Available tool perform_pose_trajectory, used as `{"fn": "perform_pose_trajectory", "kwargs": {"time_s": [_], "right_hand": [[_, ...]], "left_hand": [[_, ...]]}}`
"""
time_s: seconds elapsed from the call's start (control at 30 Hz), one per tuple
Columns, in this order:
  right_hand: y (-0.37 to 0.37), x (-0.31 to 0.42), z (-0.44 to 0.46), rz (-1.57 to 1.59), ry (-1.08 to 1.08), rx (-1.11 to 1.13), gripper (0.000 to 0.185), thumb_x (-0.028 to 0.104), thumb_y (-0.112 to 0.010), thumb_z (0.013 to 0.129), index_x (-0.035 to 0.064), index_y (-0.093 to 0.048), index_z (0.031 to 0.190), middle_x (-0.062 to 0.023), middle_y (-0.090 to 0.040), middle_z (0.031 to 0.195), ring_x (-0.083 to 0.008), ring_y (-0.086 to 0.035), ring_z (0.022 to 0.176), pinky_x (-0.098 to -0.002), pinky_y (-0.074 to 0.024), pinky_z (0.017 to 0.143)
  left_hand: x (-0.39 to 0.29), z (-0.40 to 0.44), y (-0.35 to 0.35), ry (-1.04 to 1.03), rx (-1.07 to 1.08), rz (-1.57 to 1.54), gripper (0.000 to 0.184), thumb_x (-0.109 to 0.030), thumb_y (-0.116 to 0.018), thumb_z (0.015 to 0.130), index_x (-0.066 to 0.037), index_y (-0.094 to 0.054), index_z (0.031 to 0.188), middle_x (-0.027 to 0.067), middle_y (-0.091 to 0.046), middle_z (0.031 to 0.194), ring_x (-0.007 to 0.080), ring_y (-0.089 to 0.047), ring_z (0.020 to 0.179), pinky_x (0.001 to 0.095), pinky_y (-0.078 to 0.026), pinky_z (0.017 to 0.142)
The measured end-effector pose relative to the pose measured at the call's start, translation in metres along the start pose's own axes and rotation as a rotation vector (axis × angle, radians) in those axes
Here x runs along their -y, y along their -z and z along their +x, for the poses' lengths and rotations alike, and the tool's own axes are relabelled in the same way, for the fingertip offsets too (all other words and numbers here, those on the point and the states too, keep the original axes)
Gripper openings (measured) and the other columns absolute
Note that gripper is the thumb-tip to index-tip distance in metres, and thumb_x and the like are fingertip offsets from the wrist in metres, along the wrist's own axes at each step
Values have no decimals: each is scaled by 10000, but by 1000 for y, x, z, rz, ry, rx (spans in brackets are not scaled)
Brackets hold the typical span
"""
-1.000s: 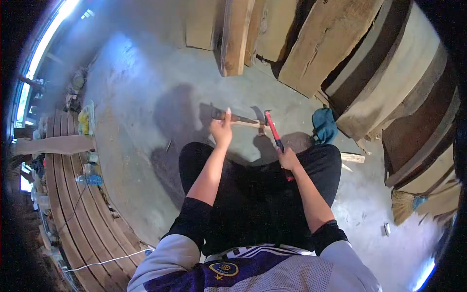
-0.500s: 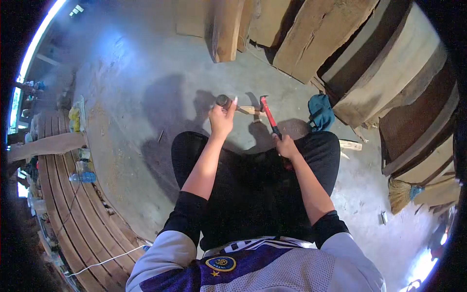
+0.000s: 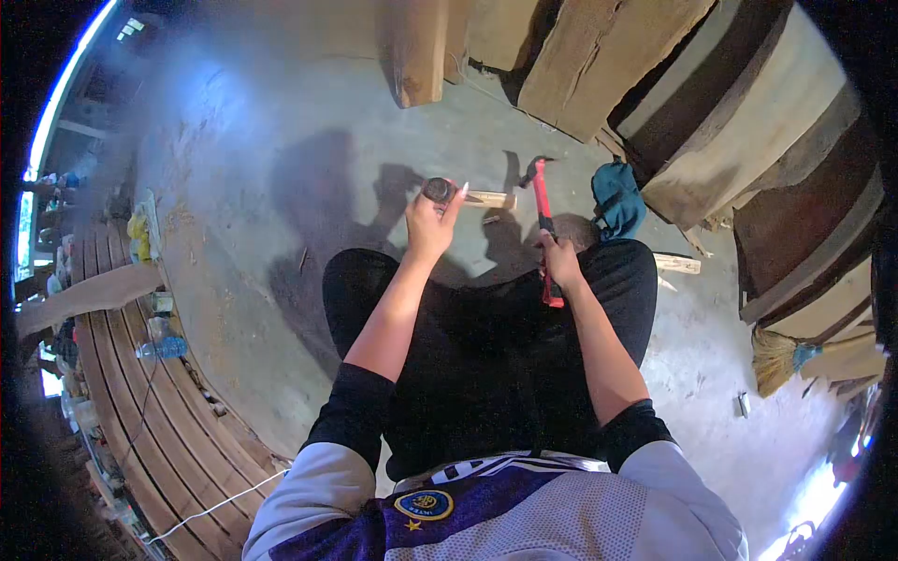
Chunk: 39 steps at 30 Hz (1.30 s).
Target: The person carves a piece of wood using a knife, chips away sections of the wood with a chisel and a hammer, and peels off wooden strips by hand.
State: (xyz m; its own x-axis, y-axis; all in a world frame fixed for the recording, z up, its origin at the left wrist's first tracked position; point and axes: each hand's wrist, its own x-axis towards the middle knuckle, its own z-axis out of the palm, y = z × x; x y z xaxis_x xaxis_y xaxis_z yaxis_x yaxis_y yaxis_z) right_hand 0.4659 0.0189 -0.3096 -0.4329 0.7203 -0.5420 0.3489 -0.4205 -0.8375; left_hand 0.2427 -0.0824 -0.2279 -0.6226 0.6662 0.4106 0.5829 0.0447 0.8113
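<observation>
My left hand (image 3: 429, 224) is closed around a dark, round-ended piece (image 3: 437, 191), held above the floor between my knees. A pale wooden stick (image 3: 494, 200) extends to the right beside it; I cannot tell whether the two are joined. My right hand (image 3: 561, 260) grips a hammer (image 3: 543, 194) by its red and black handle. The hammer's dark head points away from me, to the right of the stick and apart from it. My fingers hide part of both held things.
Thick wooden slabs (image 3: 608, 65) lean along the back and right. A teal cloth item (image 3: 618, 199) lies by my right knee, with wood offcuts (image 3: 678, 264) nearby. A straw broom (image 3: 774, 363) rests at right. On the left stands a slatted wooden bench (image 3: 140, 393) with a plastic bottle (image 3: 162, 348).
The hammer has swung more upright and moved right, away from the dark piece, with its head higher. My left hand keeps its hold, shifted slightly.
</observation>
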Motion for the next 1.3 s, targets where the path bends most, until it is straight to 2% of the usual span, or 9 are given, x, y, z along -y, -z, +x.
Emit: {"fn": "perform_pose_trajectory", "kwargs": {"time_s": [0.1,0.2,0.3,0.4,0.5,0.7,0.9,1.0,1.3], "right_hand": [[2,-6,5,140,-43,15,416,371,-542,974,8,-552,771,-43,-509,546,-172,-502,418,-327,-407,409],[2,-10,10,176,-85,-21,420,381,-544,972,16,-553,765,-44,-504,546,-174,-496,417,-321,-407,406],[1,-10,9,117,-72,-29,418,383,-537,973,-9,-593,837,-46,-499,577,-165,-483,423,-313,-418,409],[3,-8,5,19,9,-5,453,371,-538,972,-6,-569,724,-68,-521,539,-182,-526,433,-338,-427,431],[3,-11,6,-42,44,5,484,375,-534,971,-5,-568,673,-81,-542,537,-185,-554,449,-359,-442,455],[-1,-9,9,-65,-23,-37,500,375,-526,972,2,-556,640,-91,-559,542,-210,-588,466,-375,-465,482],[0,-5,7,-66,-50,-34,499,376,-534,966,-12,-570,656,-107,-571,550,-229,-598,476,-384,-477,500],[0,-10,10,-80,-22,4,458,416,-522,975,-15,-604,843,-43,-498,570,-156,-494,434,-318,-427,428],[-1,-12,9,-91,8,-16,463,417,-525,977,-16,-602,833,-45,-501,563,-153,-492,435,-315,-421,426]], "left_hand": [[0,2,-3,17,25,-6,175,-141,-728,862,-6,-658,947,102,-712,813,165,-705,732,304,-561,638],[1,2,-7,9,7,-36,196,-149,-743,846,-5,-640,931,122,-686,792,209,-686,702,323,-545,617],[5,2,-9,8,2,-35,202,-149,-747,842,-6,-647,942,125,-690,801,211,-687,702,321,-545,619],[4,2,-8,62,1,33,208,-148,-756,833,-3,-657,945,123,-688,800,209,-688,698,316,-546,608],[4,5,-10,31,-23,26,213,-148,-763,825,-1,-665,944,120,-684,795,196,-685,692,309,-546,593],[5,7,-11,4,-39,-18,221,-152,-769,821,4,-664,937,119,-680,791,182,-671,673,306,-545,581],[4,4,-12,-8,-30,7,217,-139,-770,820,4,-656,937,109,-681,831,178,-667,689,304,-544,577],[4,5,-13,-26,-35,-18,214,-128,-769,820,2,-652,943,107,-681,850,174,-668,701,301,-542,572],[2,5,-12,-18,-17,-29,222,-141,-769,821,-5,-650,950,107,-689,816,176,-671,686,298,-533,581]]}}
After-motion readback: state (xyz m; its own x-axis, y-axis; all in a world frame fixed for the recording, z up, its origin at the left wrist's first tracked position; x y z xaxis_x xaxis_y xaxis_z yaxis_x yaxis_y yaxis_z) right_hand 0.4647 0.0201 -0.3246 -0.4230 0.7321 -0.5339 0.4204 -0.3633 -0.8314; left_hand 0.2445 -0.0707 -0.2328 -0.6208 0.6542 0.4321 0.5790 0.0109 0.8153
